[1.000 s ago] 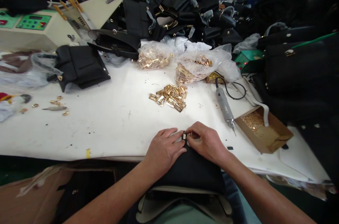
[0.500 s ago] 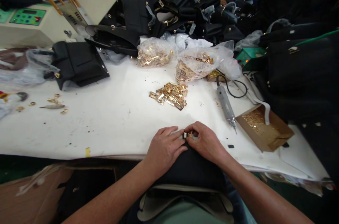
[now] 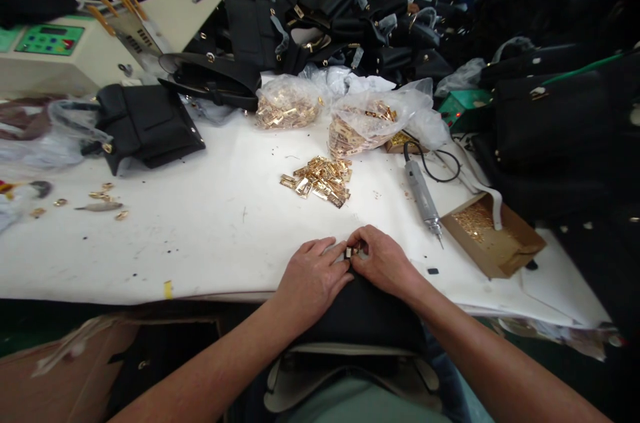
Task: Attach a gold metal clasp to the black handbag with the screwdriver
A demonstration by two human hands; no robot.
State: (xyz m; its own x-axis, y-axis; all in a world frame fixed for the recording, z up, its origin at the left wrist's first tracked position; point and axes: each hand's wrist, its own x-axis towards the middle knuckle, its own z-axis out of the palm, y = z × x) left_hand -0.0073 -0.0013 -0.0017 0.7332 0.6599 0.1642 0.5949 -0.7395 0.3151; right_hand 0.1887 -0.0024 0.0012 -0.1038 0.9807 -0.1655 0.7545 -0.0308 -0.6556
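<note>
A black bag [image 3: 370,320] lies across the front edge of the table, its light-edged opening turned toward me. My left hand [image 3: 316,274] rests on it with fingers stretched out, the fingertips beside a small gold metal fitting [image 3: 349,252] at the bag's far edge. From the other side, my right hand [image 3: 379,259] pinches at this fitting between thumb and fingers, which hide part of it. Beyond both hands sits a loose heap of gold metal plates [image 3: 323,180].
Plastic bags of gold fittings [image 3: 287,103] stand behind the heap. To the right lie a grey electric screwdriver [image 3: 423,193] with a cord and a cardboard box [image 3: 515,253] of small gold pieces. A black bag [image 3: 145,123] and a cream machine [image 3: 95,56] are at left.
The right hand's fingers have shifted slightly and closed nearer around the fitting. My left hand stays on the bag. The whole view has moved a little.
</note>
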